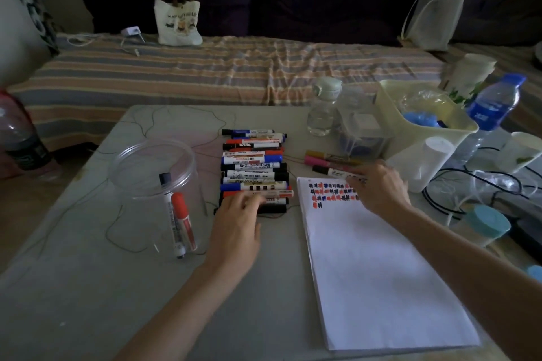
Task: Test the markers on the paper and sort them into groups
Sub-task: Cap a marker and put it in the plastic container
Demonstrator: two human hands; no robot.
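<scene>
Markers [254, 168] lie in a tidy stacked row at the centre of the grey table [88, 287], each barrel running side to side, in red, blue and black. My left hand [234, 223] reaches in from 6 o'clock, and its fingertips rest on the nearest barrels of the row; the fingers look loosely bent, not wrapped round any one marker, though motion blur keeps me from being sure. At 3 o'clock from the row sits a white paper pad [381, 272], with short test scribbles [331, 192] in red, blue and black along its far edge. My right hand [378, 187] hovers over that far corner, fingers spread and relaxed, touching or just beside a dark-capped marker [331, 170]; I cannot tell whether it grips it. Just beyond lie a pink marker [316, 160] and a yellow marker [319, 154], apart from the main row. At 9 o'clock stands a clear plastic jar [158, 184] holding a red marker [183, 220] and a black-capped one [170, 208].

I judge the step in hand is setting tested markers into their groups. To do it well, I would steady the row with the left fingertips so nothing rolls, and keep the three strays clearly separate.
</scene>
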